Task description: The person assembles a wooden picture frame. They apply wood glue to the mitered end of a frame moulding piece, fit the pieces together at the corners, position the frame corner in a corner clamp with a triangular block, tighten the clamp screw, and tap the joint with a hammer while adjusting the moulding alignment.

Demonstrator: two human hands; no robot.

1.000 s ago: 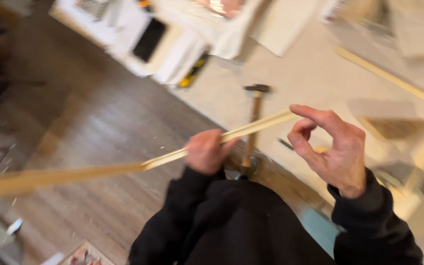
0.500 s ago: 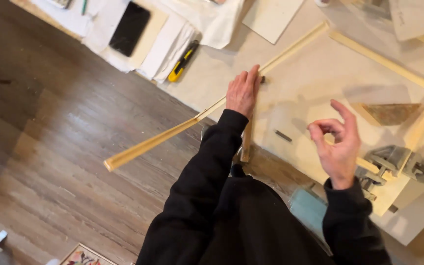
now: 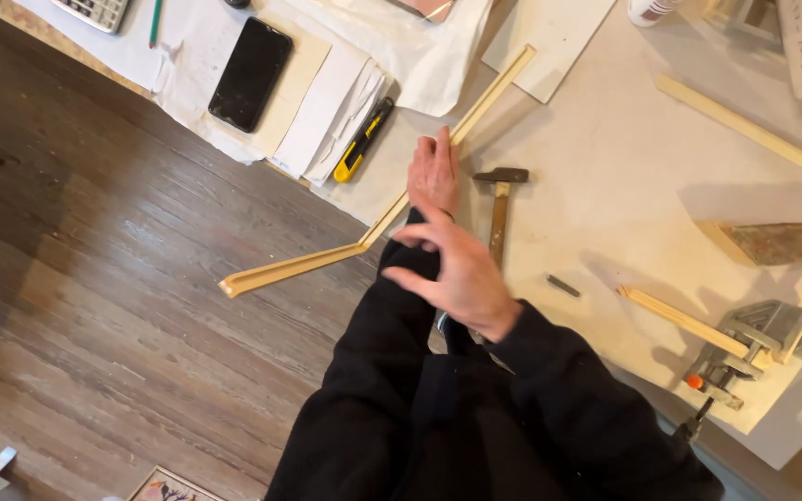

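My left hand (image 3: 434,173) lies flat, fingers together, pressing down on the long wooden strip (image 3: 378,218) near the middle of the frame; half a second ago it rested on that strip at much the same spot, and a second ago both hands held the strip up in the air, so it has come down onto the table (image 3: 624,186) and stays pinned there. My right hand (image 3: 457,274) has changed more: half a second ago it hovered out to the right with the fingers curled, and now it has crossed over in front of my left sleeve (image 3: 392,325), fingers loosely spread and empty, touching or just above the forearm; I cannot tell which. The strip now runs diagonally from the upper middle of the frame down to the left, its lower end jutting past the table edge over the dark wooden floor (image 3: 95,278), where it looks bent or joined to a second piece. I read this as the strip being set and held in place by 1 hand while the other is free. Just right of my left hand lies a hammer (image 3: 499,199), its head toward the top of the frame. Further out, a yellow utility knife (image 3: 362,141) and a black phone (image 3: 251,74) sit at the upper left, and a metal clamp (image 3: 754,348) grips another wooden strip (image 3: 684,320) at the lower right.
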